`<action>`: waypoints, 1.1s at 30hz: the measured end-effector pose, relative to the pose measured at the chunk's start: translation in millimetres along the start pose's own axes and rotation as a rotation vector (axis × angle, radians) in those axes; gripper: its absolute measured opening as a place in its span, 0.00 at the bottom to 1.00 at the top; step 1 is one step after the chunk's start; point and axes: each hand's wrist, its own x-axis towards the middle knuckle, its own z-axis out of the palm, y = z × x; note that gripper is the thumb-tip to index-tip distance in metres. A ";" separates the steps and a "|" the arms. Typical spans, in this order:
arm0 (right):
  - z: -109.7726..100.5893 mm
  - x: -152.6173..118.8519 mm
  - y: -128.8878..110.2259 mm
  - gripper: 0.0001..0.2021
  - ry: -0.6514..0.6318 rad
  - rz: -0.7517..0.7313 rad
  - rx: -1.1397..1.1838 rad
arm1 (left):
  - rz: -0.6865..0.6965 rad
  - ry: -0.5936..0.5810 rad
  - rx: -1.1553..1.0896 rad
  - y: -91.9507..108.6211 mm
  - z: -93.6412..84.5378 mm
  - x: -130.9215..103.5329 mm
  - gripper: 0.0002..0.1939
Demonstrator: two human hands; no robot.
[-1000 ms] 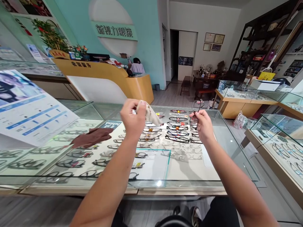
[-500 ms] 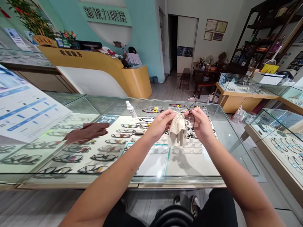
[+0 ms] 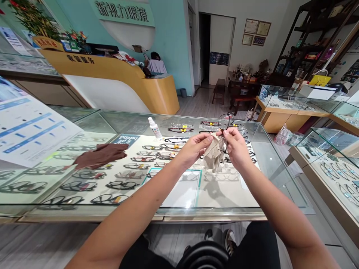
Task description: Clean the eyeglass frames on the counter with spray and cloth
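Over the glass showcase, my left hand (image 3: 196, 147) is closed on a beige cloth (image 3: 213, 157) with a zigzag edge, which hangs down between my hands. My right hand (image 3: 236, 144) pinches a pair of dark-framed glasses (image 3: 224, 121); one rim sticks up above the fingers, and the lower part is partly hidden behind the cloth and fingers. The cloth touches the glasses. To the left on the glass top stand a white spray bottle (image 3: 155, 128) and, farther left, a crumpled brown cloth (image 3: 101, 155).
Rows of glasses lie inside the showcase (image 3: 213, 212) under its glass top. A printed white board (image 3: 36, 127) stands at the left. More showcases (image 3: 322, 164) are on the right, and a yellow counter (image 3: 165, 93) is behind.
The glasses have turned in my right hand, and their lower lens is now mostly covered by the cloth. My left hand and the cloth have moved slightly right, closer to my right hand.
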 end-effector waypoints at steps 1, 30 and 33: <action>0.2 -0.3 -0.1 0.22 0.006 0.004 0.003 | -0.007 0.001 -0.013 -0.4 0.2 -0.2 0.33; 8.1 -8.9 5.0 0.20 -0.107 0.097 0.115 | -0.050 -0.103 -0.130 -9.0 5.6 -4.5 0.32; 8.8 -9.2 2.8 0.18 -0.127 0.098 0.114 | -0.057 -0.109 -0.157 -6.0 5.4 -5.2 0.33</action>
